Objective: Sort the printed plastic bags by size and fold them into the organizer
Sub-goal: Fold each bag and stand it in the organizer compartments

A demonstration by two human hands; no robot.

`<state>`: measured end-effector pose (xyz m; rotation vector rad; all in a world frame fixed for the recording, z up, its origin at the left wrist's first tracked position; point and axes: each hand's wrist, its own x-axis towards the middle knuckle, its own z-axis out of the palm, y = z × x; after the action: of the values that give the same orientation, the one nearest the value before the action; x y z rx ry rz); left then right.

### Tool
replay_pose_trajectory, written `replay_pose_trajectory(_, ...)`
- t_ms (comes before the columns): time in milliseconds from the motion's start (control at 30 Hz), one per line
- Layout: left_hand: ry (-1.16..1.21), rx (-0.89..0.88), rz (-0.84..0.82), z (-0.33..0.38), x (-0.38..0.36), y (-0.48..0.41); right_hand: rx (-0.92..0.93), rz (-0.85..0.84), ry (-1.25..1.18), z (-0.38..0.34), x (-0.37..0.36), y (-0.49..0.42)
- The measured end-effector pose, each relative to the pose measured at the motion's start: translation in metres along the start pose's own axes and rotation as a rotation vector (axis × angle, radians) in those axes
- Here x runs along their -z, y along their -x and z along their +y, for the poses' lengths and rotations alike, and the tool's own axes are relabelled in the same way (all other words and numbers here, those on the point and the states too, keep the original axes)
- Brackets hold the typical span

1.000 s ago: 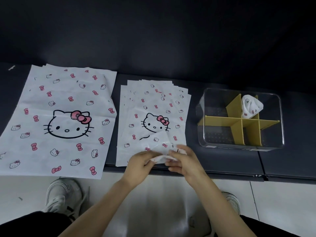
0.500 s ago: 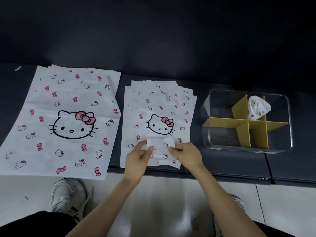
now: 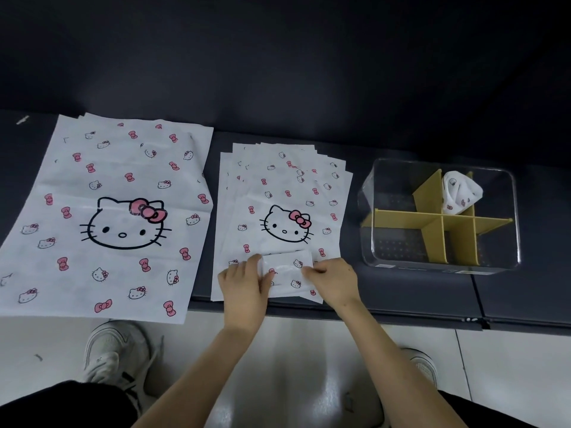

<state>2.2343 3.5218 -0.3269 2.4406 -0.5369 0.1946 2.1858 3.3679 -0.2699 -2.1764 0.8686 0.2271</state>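
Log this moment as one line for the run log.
step: folding | left hand: holds folded bag, left edge | right hand: pinches right edge | organizer: one stowed bag, far compartment

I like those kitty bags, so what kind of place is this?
Probably an indoor sorting workspace, though I can't be sure: a dark table holds a large-bag stack, a small-bag stack and a clear organizer with yellow dividers, above a shiny tiled floor.
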Motion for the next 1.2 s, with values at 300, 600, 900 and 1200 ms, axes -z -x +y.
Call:
replay_pose_trajectory(300, -0.174, -0.428, -0.313, -0.006, -0.008, 0.004, 0.004, -0.050, 0.046, 0.004, 0.003, -0.005)
replay_pose_trajectory(600, -0.265, -0.358, -0.405, -0.006, -0.008, 0.007, 0.401, 0.321, 0.524, 0.014, -0.034, 0.001)
replay_pose_trajectory(900, -0.277, -0.345, -0.452, -0.005, -0.005, 0.006, 0.228, 0.356, 0.490, 0.040, -0.020, -0.001)
replay_pose_trajectory(1200, -0.289, -0.374, -0.472, -0.005, -0.005, 0.002, 0.337, 0.013, 0.333, 0.006, -0.009, -0.020)
